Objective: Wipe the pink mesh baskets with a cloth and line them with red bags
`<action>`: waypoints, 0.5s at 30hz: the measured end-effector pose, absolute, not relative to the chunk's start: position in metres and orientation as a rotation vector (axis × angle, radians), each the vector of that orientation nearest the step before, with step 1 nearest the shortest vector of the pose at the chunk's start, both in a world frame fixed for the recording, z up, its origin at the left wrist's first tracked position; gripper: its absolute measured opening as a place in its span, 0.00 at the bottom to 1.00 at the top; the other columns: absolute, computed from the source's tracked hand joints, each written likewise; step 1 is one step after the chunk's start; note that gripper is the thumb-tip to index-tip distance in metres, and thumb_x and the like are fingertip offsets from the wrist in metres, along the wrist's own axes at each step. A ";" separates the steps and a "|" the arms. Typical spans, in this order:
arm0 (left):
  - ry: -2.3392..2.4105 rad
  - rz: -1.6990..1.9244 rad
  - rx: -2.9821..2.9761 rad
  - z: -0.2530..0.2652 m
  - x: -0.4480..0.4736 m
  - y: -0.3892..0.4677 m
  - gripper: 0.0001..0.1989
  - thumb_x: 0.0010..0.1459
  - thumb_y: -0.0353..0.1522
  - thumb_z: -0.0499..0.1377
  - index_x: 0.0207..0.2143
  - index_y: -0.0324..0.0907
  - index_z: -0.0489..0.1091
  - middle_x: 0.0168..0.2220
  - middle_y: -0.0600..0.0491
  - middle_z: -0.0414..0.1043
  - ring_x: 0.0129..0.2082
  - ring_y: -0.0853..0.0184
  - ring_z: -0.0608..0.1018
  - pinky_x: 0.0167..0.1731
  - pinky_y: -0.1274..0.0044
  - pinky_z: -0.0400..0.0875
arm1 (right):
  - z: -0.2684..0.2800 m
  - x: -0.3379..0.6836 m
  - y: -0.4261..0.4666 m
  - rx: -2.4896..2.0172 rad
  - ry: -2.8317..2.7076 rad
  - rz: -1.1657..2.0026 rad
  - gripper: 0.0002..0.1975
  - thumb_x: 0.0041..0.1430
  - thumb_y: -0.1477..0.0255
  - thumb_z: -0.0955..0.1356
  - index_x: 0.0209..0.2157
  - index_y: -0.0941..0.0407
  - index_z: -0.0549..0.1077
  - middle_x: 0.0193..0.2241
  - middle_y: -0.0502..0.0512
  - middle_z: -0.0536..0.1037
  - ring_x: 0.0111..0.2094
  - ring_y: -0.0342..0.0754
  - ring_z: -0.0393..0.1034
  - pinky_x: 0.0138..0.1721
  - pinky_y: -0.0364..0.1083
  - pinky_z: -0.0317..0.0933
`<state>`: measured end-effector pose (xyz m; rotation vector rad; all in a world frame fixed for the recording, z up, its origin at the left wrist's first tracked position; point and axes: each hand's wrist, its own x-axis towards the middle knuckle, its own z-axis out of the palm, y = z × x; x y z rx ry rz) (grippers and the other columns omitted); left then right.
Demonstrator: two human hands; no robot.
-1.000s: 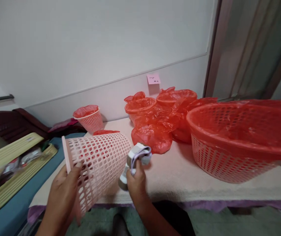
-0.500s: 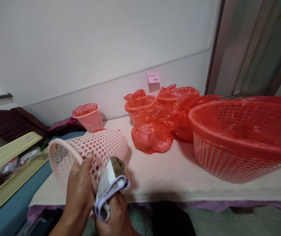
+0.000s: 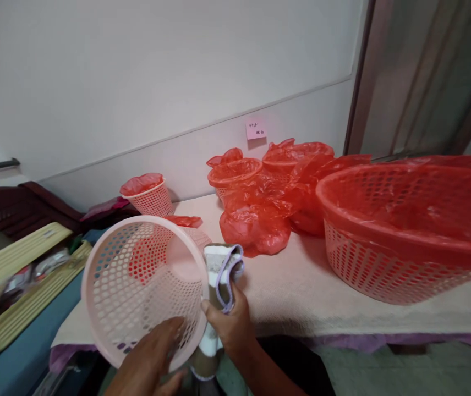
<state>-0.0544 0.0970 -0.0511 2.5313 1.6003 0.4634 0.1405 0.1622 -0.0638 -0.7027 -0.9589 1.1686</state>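
Note:
A pale pink perforated plastic basket (image 3: 111, 291) is tilted with its round mouth toward me, above the table's left part. My right hand (image 3: 233, 322) grips a folded striped cloth (image 3: 218, 264), brown, white and grey with a purple edge, against the basket's outside. Its thumb presses on the rim, and part of the cloth hangs below. My left hand (image 3: 148, 357) is at the lower rim with fingers extended into the mouth and the thumb apart. Whether its palm bears on the rim is hidden.
Red-bagged baskets stand along the wall: a small one (image 3: 153, 198) at left, others (image 3: 235, 173) behind crumpled red bags (image 3: 256, 225). A large bagged basket (image 3: 367, 264) fills the right. A flat red bag (image 3: 185, 221) lies behind my basket. Yellow slatted boards (image 3: 21, 250) lie left.
The basket has turned from its side so its mouth faces me. My right hand with the cloth moved right and up to the rim; my left hand loosened and dropped lower.

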 end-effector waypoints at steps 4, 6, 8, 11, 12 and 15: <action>1.517 0.465 2.958 -0.061 -0.078 0.099 0.26 0.50 0.27 0.59 0.53 0.51 0.67 0.47 0.49 0.79 0.43 0.59 0.81 0.42 0.76 0.76 | -0.065 0.144 0.162 -0.582 -0.908 1.211 0.20 0.47 0.72 0.70 0.44 0.58 0.73 0.39 0.56 0.80 0.41 0.50 0.75 0.45 0.46 0.68; 1.506 0.535 2.902 -0.053 -0.076 0.100 0.22 0.54 0.29 0.58 0.52 0.50 0.70 0.45 0.49 0.79 0.42 0.61 0.82 0.41 0.78 0.76 | -0.068 0.142 0.161 -0.527 -0.937 1.239 0.21 0.51 0.71 0.68 0.49 0.56 0.70 0.43 0.56 0.79 0.44 0.49 0.74 0.48 0.47 0.66; 1.544 0.628 2.706 -0.041 -0.070 0.100 0.17 0.58 0.32 0.56 0.50 0.50 0.71 0.45 0.50 0.79 0.42 0.62 0.81 0.39 0.79 0.76 | -0.073 0.140 0.164 -0.545 -1.068 1.186 0.22 0.53 0.73 0.67 0.52 0.55 0.68 0.46 0.56 0.78 0.46 0.49 0.73 0.49 0.48 0.65; 1.744 0.925 2.220 -0.020 -0.055 0.097 0.13 0.60 0.37 0.55 0.45 0.50 0.75 0.43 0.52 0.80 0.43 0.62 0.81 0.40 0.79 0.75 | -0.086 0.140 0.180 -0.799 -1.324 0.909 0.22 0.50 0.78 0.64 0.48 0.57 0.70 0.41 0.58 0.77 0.43 0.51 0.72 0.46 0.50 0.65; 1.821 1.057 2.020 -0.014 -0.049 0.096 0.13 0.59 0.40 0.57 0.43 0.50 0.76 0.42 0.53 0.81 0.42 0.61 0.81 0.41 0.79 0.75 | -0.090 0.141 0.188 -0.907 -1.351 0.822 0.21 0.49 0.78 0.64 0.47 0.58 0.71 0.39 0.58 0.77 0.42 0.52 0.72 0.45 0.51 0.65; 1.919 1.358 1.485 0.003 -0.032 0.099 0.17 0.51 0.46 0.62 0.39 0.47 0.77 0.39 0.53 0.81 0.39 0.62 0.81 0.39 0.79 0.75 | -0.099 0.143 0.203 -1.121 -1.241 0.721 0.19 0.51 0.78 0.62 0.46 0.59 0.69 0.38 0.59 0.76 0.41 0.52 0.71 0.44 0.50 0.64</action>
